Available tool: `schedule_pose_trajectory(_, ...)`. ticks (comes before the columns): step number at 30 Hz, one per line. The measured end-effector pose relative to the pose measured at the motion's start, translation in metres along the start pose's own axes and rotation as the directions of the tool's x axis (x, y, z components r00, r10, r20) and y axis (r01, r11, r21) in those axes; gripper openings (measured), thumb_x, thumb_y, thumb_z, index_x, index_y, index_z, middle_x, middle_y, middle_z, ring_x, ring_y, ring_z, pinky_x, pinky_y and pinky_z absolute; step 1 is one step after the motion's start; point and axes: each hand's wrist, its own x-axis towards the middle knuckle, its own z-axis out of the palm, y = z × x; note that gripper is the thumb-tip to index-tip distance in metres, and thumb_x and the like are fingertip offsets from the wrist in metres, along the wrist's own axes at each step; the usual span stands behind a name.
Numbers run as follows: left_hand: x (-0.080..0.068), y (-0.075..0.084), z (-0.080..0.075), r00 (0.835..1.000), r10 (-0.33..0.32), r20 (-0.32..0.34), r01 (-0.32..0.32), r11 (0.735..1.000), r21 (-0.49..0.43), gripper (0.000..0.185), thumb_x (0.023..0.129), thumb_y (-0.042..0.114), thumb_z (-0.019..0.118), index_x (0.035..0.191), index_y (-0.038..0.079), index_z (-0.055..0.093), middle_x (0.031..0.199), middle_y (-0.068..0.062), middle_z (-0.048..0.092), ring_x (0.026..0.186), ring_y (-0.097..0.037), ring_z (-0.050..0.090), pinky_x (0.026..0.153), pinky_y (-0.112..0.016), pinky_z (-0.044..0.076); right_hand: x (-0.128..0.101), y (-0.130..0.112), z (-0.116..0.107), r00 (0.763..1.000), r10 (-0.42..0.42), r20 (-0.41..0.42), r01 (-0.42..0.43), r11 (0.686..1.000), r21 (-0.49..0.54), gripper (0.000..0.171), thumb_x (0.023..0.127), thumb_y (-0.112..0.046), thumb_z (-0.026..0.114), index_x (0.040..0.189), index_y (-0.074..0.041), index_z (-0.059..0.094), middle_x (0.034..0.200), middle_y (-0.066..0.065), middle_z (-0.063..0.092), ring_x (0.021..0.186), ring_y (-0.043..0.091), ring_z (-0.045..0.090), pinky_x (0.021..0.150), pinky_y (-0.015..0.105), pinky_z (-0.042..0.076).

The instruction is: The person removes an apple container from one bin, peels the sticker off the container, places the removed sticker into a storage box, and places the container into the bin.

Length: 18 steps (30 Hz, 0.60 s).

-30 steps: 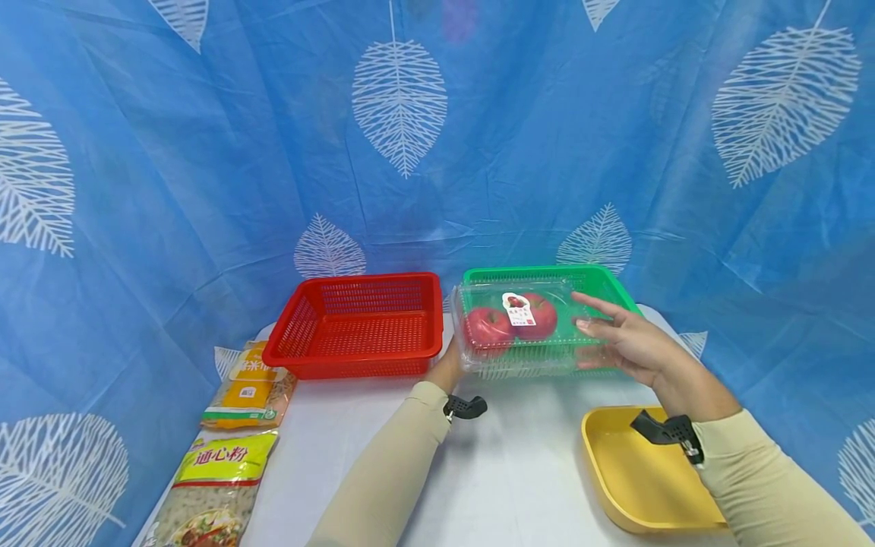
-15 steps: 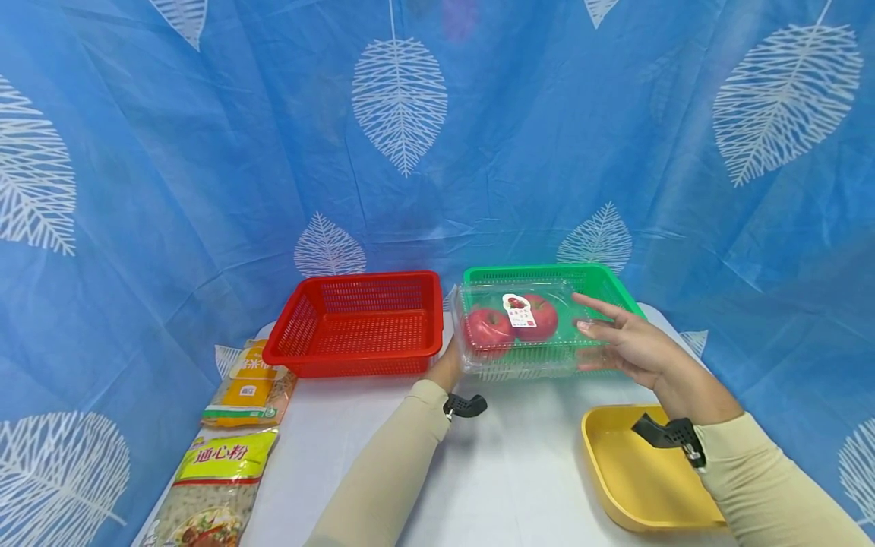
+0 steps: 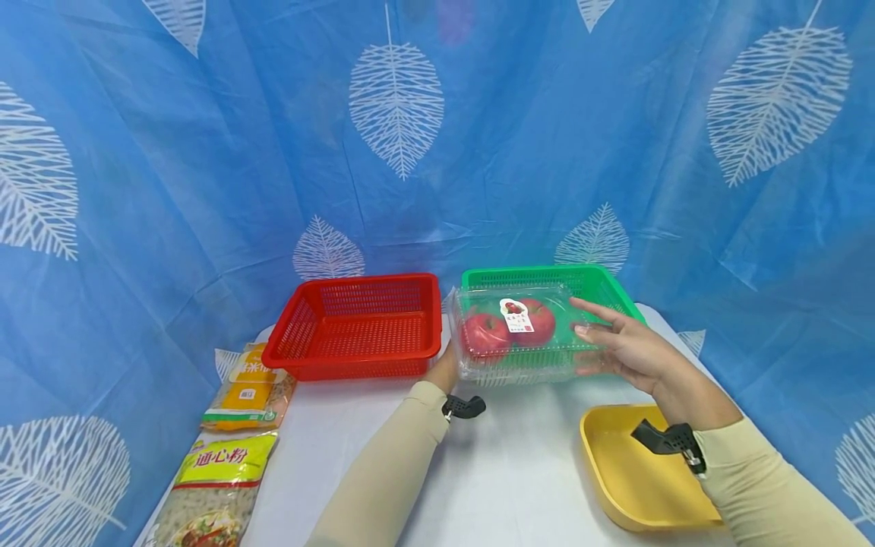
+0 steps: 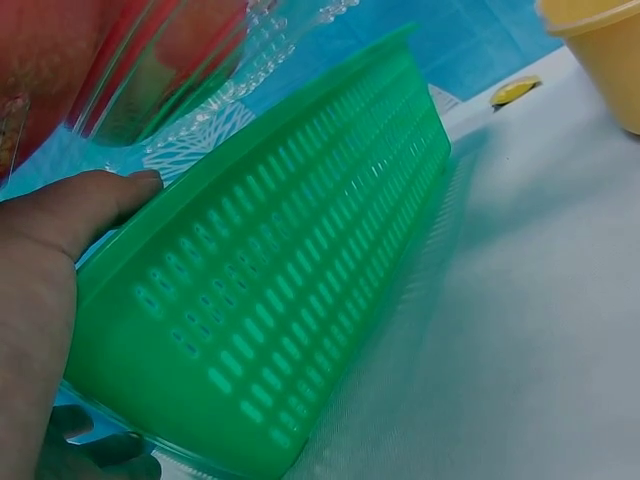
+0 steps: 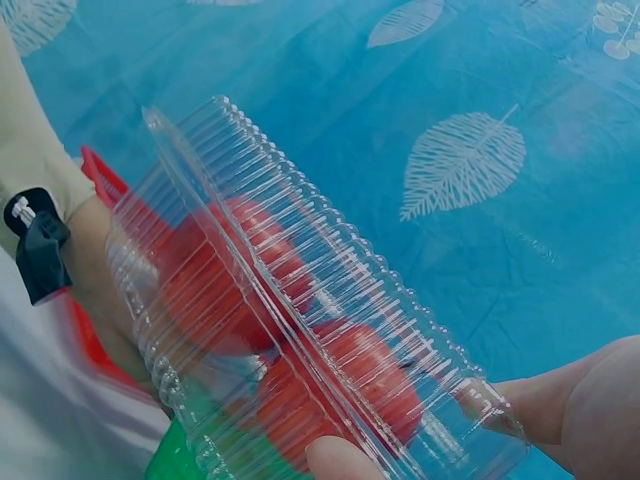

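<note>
A clear plastic clamshell box (image 3: pixel 516 330) with two red apples (image 3: pixel 487 336) and a white label is held over the green basket (image 3: pixel 593 272) in the head view. My right hand (image 3: pixel 636 346) grips the box's right end. Its thumb (image 5: pixel 340 460) lies on the near side in the right wrist view, with fingers on the far side. My left hand (image 3: pixel 443 371) holds the basket's left end. In the left wrist view its thumb (image 4: pixel 115 195) lies along the rim of that slotted basket, with fingers curled lower down. The box covers much of the basket from above.
A red basket (image 3: pixel 372 368) stands left of the green one. At the left edge lie an orange-labelled bag (image 3: pixel 249 387) and a macaroni bag (image 3: pixel 215 486). A yellow tray (image 3: pixel 649 479) sits at the near right, partly under my right forearm.
The apple box has sunk slightly toward the near side in the head view. Both hands keep their holds, and the basket stays in place.
</note>
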Motion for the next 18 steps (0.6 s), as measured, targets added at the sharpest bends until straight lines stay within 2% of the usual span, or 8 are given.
schedule_pose_trajectory(3,0.005,0.0,0.0,0.999,0.027,0.022,-0.026,0.999,-0.028,0.073,0.109,0.044,0.05,0.17,0.033,0.011,0.167,-0.005,0.034,0.153,-0.031,0.031,0.116,-0.061,0.033,0.0,0.002,0.0,1.0,-0.003,-0.006,0.003,1.0,0.0,0.074,0.11,-0.021,0.059,0.171,-0.019,0.016,0.172,0.025,0.001,0.133,0.06,0.047,0.092,0.054,0.057)
schedule_pose_trajectory(5,0.003,0.007,0.0,0.998,0.021,0.063,-0.018,0.999,-0.043,0.073,0.111,0.042,0.046,0.171,0.03,0.007,0.169,-0.009,0.03,0.153,-0.031,0.03,0.116,-0.058,0.035,-0.001,0.002,0.0,1.0,-0.005,-0.008,0.005,1.0,-0.003,0.074,0.11,-0.021,0.059,0.171,-0.018,0.016,0.172,0.026,0.003,0.132,0.06,0.048,0.091,0.054,0.058)
schedule_pose_trajectory(7,-0.001,0.014,0.0,0.996,-0.004,0.092,0.011,0.997,-0.07,0.068,0.113,0.047,0.036,0.171,0.029,0.006,0.168,-0.013,0.031,0.152,-0.032,0.034,0.114,-0.055,0.038,-0.001,0.003,0.0,1.0,-0.008,-0.008,0.008,1.0,-0.007,0.075,0.11,-0.022,0.059,0.171,-0.018,0.015,0.172,0.026,0.005,0.131,0.06,0.048,0.091,0.053,0.058)
schedule_pose_trajectory(8,-0.005,0.018,0.002,0.995,0.0,0.101,0.006,0.998,-0.068,0.067,0.114,0.044,0.034,0.171,0.026,0.003,0.169,-0.015,0.029,0.152,-0.033,0.032,0.115,-0.056,0.037,-0.002,0.004,0.0,1.0,-0.009,-0.008,0.009,1.0,-0.008,0.075,0.11,-0.022,0.059,0.171,-0.017,0.015,0.171,0.027,0.005,0.131,0.06,0.048,0.091,0.053,0.058)
schedule_pose_trajectory(10,-0.01,0.023,0.002,0.993,-0.014,0.116,0.022,0.997,-0.069,0.066,0.113,0.049,0.028,0.171,0.027,0.005,0.168,-0.015,0.033,0.15,-0.033,0.036,0.113,-0.054,0.04,-0.003,0.004,0.001,1.0,-0.01,-0.009,0.01,1.0,-0.007,0.075,0.11,-0.022,0.059,0.171,-0.017,0.015,0.171,0.027,0.006,0.13,0.06,0.05,0.091,0.053,0.058)
schedule_pose_trajectory(13,-0.012,0.017,0.002,0.997,-0.007,0.076,0.009,0.999,-0.035,0.067,0.112,0.046,0.038,0.171,0.032,0.007,0.164,-0.009,0.039,0.149,-0.033,0.039,0.111,-0.058,0.041,-0.004,0.004,0.002,1.0,-0.011,-0.009,0.011,1.0,-0.004,0.075,0.111,-0.021,0.058,0.171,-0.016,0.015,0.171,0.027,0.006,0.13,0.059,0.051,0.091,0.053,0.058)
schedule_pose_trajectory(16,-0.014,0.012,0.001,0.997,0.002,0.077,0.001,0.999,-0.039,0.076,0.107,0.055,0.047,0.17,0.036,0.008,0.163,-0.007,0.04,0.147,-0.033,0.042,0.109,-0.059,0.043,-0.005,0.004,0.002,1.0,-0.011,-0.011,0.011,1.0,-0.003,0.074,0.111,-0.021,0.058,0.171,-0.017,0.015,0.171,0.027,0.007,0.129,0.058,0.052,0.092,0.053,0.058)
schedule_pose_trajectory(18,-0.016,0.011,-0.001,0.996,0.016,0.086,-0.012,0.999,-0.048,0.082,0.105,0.058,0.05,0.171,0.034,0.007,0.165,-0.009,0.037,0.149,-0.034,0.039,0.11,-0.059,0.042,-0.006,0.004,0.003,1.0,-0.011,-0.013,0.011,1.0,-0.004,0.074,0.111,-0.021,0.058,0.171,-0.017,0.016,0.171,0.028,0.008,0.129,0.058,0.052,0.092,0.053,0.057)
